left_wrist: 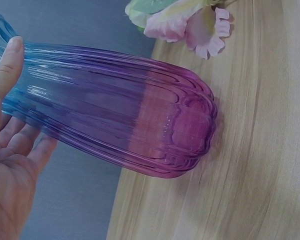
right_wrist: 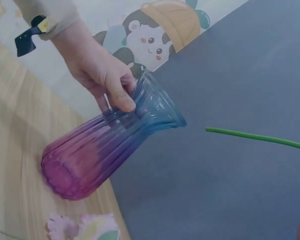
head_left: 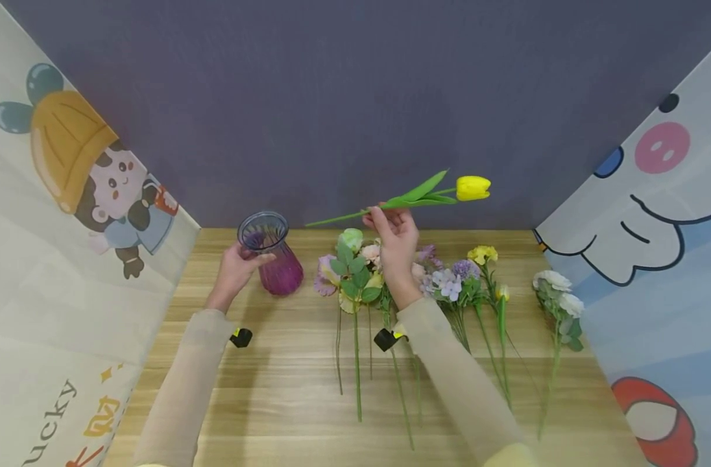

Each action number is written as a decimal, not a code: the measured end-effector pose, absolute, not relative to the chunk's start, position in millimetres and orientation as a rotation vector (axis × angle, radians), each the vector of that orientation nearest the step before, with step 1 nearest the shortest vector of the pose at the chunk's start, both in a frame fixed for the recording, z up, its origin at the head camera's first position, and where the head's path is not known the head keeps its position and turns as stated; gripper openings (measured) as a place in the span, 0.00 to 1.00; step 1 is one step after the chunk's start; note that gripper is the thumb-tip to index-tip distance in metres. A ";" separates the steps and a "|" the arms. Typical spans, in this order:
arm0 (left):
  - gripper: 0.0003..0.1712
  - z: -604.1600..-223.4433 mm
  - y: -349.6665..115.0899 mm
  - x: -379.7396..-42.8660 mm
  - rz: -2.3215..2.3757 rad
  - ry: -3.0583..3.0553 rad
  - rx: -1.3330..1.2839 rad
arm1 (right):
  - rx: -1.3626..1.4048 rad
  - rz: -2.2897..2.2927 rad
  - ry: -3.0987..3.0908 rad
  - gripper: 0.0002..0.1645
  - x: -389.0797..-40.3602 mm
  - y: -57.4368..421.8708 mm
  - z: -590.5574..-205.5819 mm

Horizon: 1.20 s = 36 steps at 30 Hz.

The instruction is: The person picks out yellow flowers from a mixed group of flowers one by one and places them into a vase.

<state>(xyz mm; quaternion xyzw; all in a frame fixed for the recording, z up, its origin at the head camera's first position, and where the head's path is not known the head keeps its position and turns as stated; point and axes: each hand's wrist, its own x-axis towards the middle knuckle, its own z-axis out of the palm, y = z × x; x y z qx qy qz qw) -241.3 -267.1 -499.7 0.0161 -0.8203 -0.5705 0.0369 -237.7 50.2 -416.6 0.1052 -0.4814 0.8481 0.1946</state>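
A ribbed glass vase [head_left: 281, 267], blue at its flared mouth and purple-pink at its base, leans a little on the wooden table. My left hand [head_left: 239, 271] grips it round the neck, thumb on the near side, as the left wrist view shows with the glass vase [left_wrist: 115, 110] empty inside. Raised above the table, my right hand [head_left: 395, 243] pinches a yellow tulip [head_left: 473, 188] by its green stem. The bloom points right, and the bare stem end [right_wrist: 225, 132] points left toward the vase mouth.
Loose artificial flowers lie across the wooden table [head_left: 285, 402]: a pale green rose [head_left: 351, 239], purple blooms [head_left: 445, 284], a yellow carnation [head_left: 482, 253], a smaller tulip [head_left: 502, 293] and white flowers [head_left: 567, 303]. A dark wall [head_left: 332, 97] stands behind, with printed panels at both sides.
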 end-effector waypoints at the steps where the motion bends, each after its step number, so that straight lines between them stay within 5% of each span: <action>1: 0.40 -499.9 -267.0 -241.3 -1.758 -2.517 0.050 | 0.306 2.375 -1.358 0.16 -238.8 48.8 -416.2; 23: 0.38 -501.2 -267.8 -240.5 -1.716 -2.512 0.040 | 0.432 2.389 -1.431 0.10 -249.9 10.8 -404.8; 36: 0.38 -501.6 -267.7 -241.4 -1.705 -2.504 0.039 | 0.521 2.243 -1.650 0.14 -251.9 -0.9 -404.7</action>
